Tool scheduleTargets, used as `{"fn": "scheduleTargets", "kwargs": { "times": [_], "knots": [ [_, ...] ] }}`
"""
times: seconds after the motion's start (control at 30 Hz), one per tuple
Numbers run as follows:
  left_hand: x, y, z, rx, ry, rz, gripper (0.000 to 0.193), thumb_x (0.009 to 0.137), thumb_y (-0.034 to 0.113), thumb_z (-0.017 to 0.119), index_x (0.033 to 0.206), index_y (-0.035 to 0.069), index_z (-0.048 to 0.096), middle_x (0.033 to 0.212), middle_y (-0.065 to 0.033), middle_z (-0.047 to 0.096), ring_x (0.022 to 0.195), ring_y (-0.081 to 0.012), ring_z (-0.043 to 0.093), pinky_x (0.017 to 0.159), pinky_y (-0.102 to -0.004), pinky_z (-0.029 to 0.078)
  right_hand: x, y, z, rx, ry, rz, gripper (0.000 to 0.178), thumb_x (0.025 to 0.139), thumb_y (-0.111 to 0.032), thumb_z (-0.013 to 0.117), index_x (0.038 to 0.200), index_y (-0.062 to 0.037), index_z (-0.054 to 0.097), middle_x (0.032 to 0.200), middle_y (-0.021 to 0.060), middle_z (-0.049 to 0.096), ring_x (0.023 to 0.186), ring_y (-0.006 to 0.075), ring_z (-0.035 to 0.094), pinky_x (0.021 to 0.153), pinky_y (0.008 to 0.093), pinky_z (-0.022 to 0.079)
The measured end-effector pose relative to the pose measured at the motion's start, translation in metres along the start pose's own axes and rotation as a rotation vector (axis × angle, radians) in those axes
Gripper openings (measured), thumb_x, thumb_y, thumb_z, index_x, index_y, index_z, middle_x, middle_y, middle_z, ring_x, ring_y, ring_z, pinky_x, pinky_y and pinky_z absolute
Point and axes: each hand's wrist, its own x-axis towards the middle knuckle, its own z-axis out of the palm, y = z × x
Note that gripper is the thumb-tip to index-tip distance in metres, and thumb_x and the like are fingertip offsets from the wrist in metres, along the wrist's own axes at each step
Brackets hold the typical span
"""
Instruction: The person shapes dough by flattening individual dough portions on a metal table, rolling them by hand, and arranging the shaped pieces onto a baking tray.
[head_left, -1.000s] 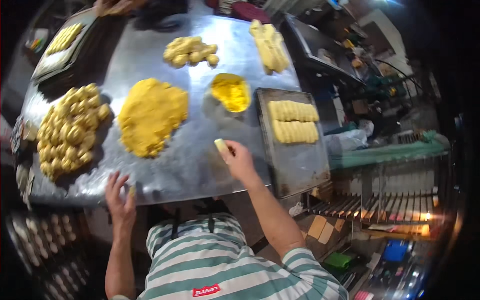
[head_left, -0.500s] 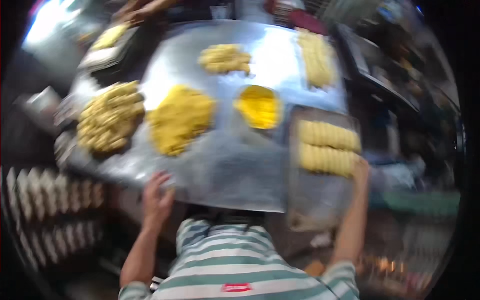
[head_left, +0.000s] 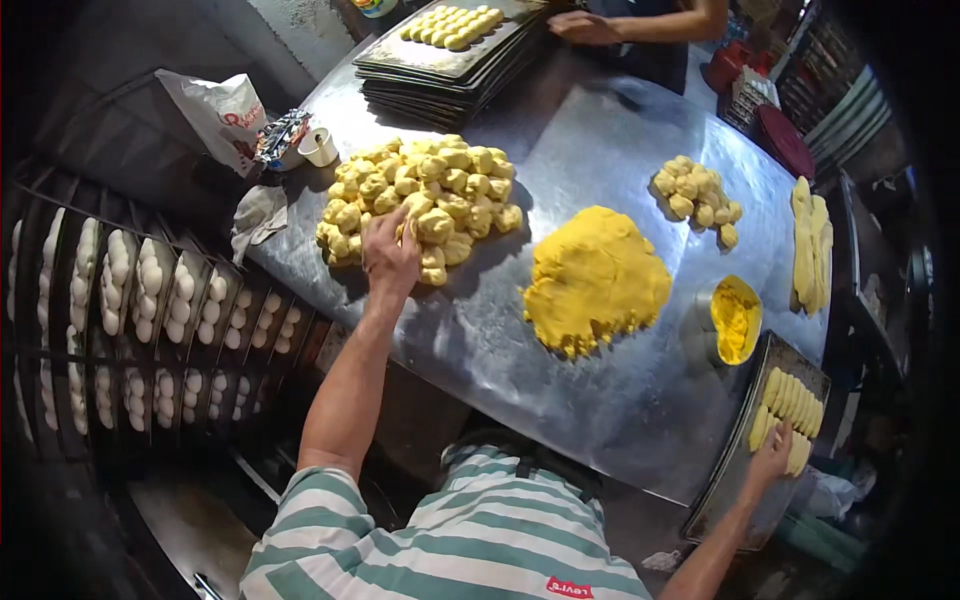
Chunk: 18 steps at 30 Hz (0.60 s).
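Note:
My left hand (head_left: 391,250) reaches into the near side of a heap of pale yellow dough balls (head_left: 455,185), its fingers closed around one dough ball (head_left: 416,208). Far to the right, my right hand (head_left: 769,456) rests on two rows of finger-shaped dough rolls (head_left: 794,397). Its fingers are bent at one roll in the nearer row, and part of that row is hidden under the hand. The rolls lie on a dark metal baking tray (head_left: 735,492), which overlaps the table's right edge. Between my hands sits a flattened mound of deeper yellow, crumbly-edged filling (head_left: 600,275).
On the metal table (head_left: 480,340) stand a bowl of yellow filling (head_left: 735,320), a smaller dough-ball pile (head_left: 695,195), long dough strips (head_left: 812,245) and stacked trays (head_left: 450,75). A co-worker's hand (head_left: 585,28) is beside the stack. At left is a rack (head_left: 150,350) of shaped dough.
My view has swung left. My left hand has gone from the table's near edge to the dough-ball heap. My right hand remains at the rolls on the tray.

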Motion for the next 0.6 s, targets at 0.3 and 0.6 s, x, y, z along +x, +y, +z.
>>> {"fn": "scheduleTargets", "kwargs": {
  "times": [0.3, 0.6],
  "knots": [
    [0.046, 0.006, 0.015, -0.022, -0.211, -0.314, 0.038, 0.094, 0.028, 0.080, 0.118, -0.001, 0.075, 0.107, -0.0195, 0.074, 0.099, -0.0337, 0.072, 0.091, -0.0445, 0.057, -0.031, -0.111, 0.048, 0.095, -0.114, -0.034, 0.039, 0.108, -0.014, 0.063, 0.145, -0.0025, 0.064, 0.133, 0.0164, 0.071, 0.116, 0.0248, 0.070, 0.101, 0.0366, 0.054],
    [0.030, -0.108, 0.016, -0.471, -0.031, -0.147, 0.037, 0.102, 0.015, 0.067, 0.135, 0.002, 0.060, 0.134, -0.0169, 0.063, 0.113, -0.0291, 0.069, 0.093, -0.0410, 0.059, -0.012, -0.171, 0.082, -0.071, -0.125, -0.264, 0.034, 0.096, -0.017, 0.076, 0.129, -0.0077, 0.073, 0.127, 0.0142, 0.074, 0.121, 0.0348, 0.066, 0.108, 0.0451, 0.049]
  ]
}}
